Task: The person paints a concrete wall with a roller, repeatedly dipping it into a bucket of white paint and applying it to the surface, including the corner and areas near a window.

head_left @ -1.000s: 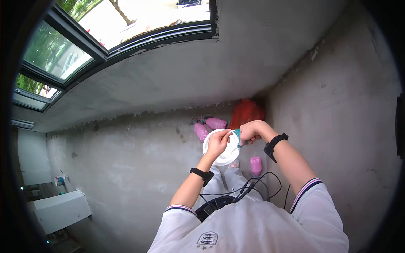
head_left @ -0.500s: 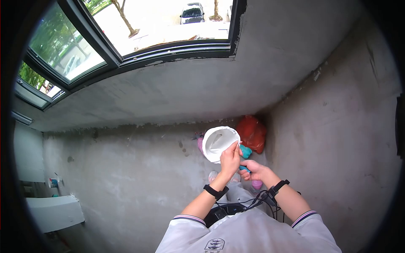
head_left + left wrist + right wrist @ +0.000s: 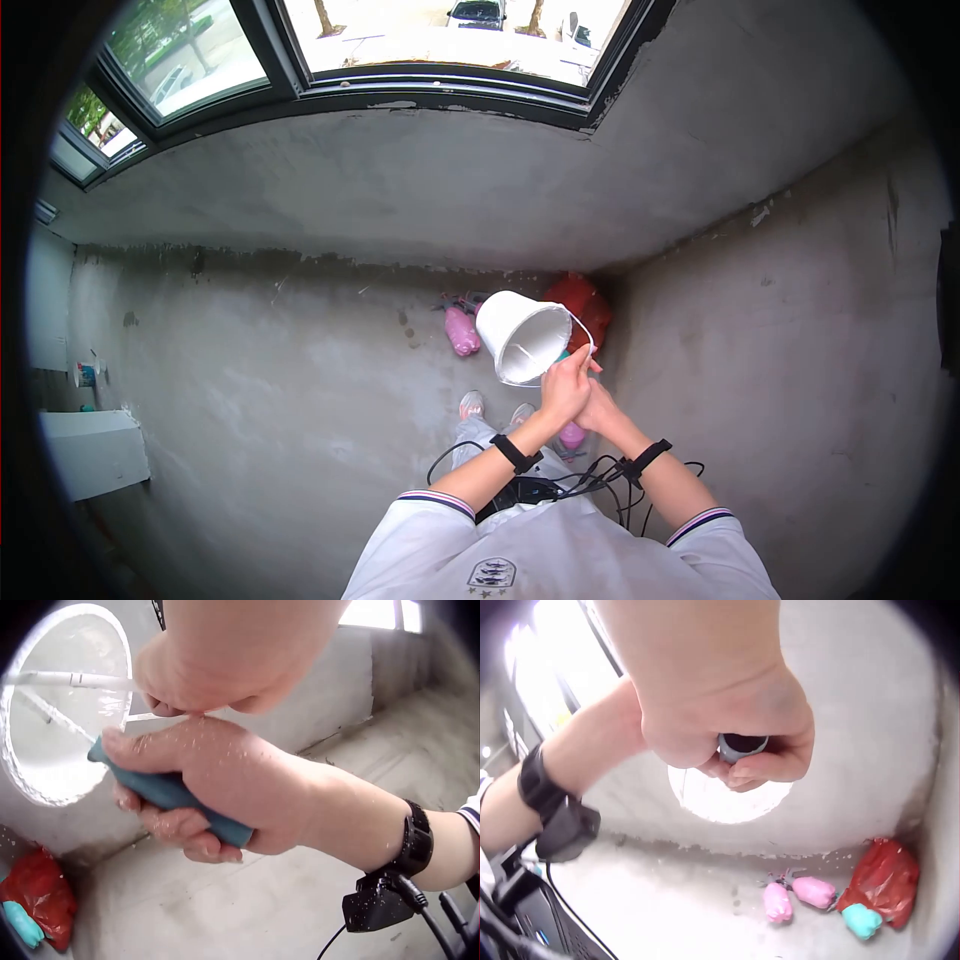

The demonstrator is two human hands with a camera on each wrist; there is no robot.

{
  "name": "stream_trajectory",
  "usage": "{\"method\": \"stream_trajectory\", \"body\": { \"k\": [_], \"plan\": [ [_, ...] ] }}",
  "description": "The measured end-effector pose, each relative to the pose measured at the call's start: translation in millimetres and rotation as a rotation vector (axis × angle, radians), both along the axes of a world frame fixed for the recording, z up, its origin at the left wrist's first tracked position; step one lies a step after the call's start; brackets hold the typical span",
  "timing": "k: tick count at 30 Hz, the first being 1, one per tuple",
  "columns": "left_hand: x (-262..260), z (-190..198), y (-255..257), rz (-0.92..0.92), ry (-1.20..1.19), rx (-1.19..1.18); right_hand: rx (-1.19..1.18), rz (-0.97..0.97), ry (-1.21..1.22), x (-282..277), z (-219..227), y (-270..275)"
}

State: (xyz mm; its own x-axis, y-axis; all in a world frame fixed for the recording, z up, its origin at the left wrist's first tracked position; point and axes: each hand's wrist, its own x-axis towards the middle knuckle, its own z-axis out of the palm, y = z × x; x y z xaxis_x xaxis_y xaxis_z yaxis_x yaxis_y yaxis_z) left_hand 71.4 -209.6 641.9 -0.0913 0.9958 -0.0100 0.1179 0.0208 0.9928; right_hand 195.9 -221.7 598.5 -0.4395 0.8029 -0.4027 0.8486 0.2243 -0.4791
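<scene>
A white bucket (image 3: 503,318) hangs tilted in front of the body, its mouth turned toward me and a thin pale rod inside. My left hand (image 3: 567,388) is curled at the bucket's looped handle (image 3: 590,333), close against the rim. Just below and overlapping it, my right hand (image 3: 599,408) grips a teal tubular handle (image 3: 161,791), plainest in the left wrist view. The tube's hollow, dark end (image 3: 742,748) faces the right wrist camera. A thin white rod (image 3: 60,716) runs from near the teal handle across the bucket's mouth.
A red plastic bag (image 3: 585,305) sits in the floor corner, a teal bottle-shaped thing (image 3: 862,921) against it. Pink bottle-shaped things (image 3: 462,332) lie nearby; another (image 3: 572,436) stands by the legs. Black cables (image 3: 600,478) hang at the waist. A window (image 3: 450,75) is ahead.
The bucket has gone from nearly mouth-up to tilted with its mouth toward me. Both hands have come together at its near side, the right hand having moved in under the left.
</scene>
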Motion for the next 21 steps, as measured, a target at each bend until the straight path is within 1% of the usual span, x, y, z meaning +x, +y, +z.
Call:
{"method": "stream_trajectory", "body": {
  "k": [1,2,3,4,6,7,8,10,11,12,13,14,16,17,18,19,20,21],
  "plan": [
    [-4,2,-1,0.022,-0.025,-0.02,0.0,0.002,0.003,-5,3,3],
    [-9,4,-2,0.04,-0.047,-0.043,0.007,-0.079,0.189,-13,5,5],
    [-14,5,-1,0.081,-0.062,-0.013,0.014,-0.164,0.377,-21,6,5],
    [-21,14,1,0.076,-0.054,-0.017,0.01,-0.17,0.384,-29,5,2],
    [-33,31,9,0.135,-0.103,0.038,-0.038,-0.104,0.102,-41,4,-3],
    [-36,34,14,0.164,-0.082,0.094,-0.048,-0.08,0.001,-48,5,-7],
    [-39,36,20,0.157,-0.075,0.093,-0.05,-0.087,0.008,-53,5,-8],
    [-49,41,29,0.173,0.008,0.016,-0.076,-0.146,-0.056,-59,8,-6],
    [-51,39,32,0.184,0.013,0.016,-0.073,-0.148,-0.05,-60,10,-5],
    [-52,40,31,0.184,0.018,0.024,-0.129,-0.126,-0.017,-61,11,-2],
    [-54,46,29,0.198,0.018,0.035,-0.184,-0.102,0.014,-61,12,2],
    [-55,51,26,0.216,0.018,0.049,-0.173,-0.096,0.018,-58,12,1],
    [-49,52,17,0.139,0.071,0.211,-0.055,0.036,0.259,-52,12,-4],
    [-42,50,18,0.113,0.088,0.264,0.02,-0.035,0.318,-59,40,-4],
    [-35,47,17,0.08,0.102,0.309,0.025,-0.024,0.319,-60,33,-5],
    [-32,53,15,0.102,0.144,0.242,0.007,-0.042,0.294,-58,19,-7],
    [-34,51,18,0.109,0.144,0.248,-0.011,-0.06,0.27,-58,12,-5],
    [-40,46,23,0.166,0.16,0.181,0.156,-0.004,0.203,-56,5,-2]
  ]
}}
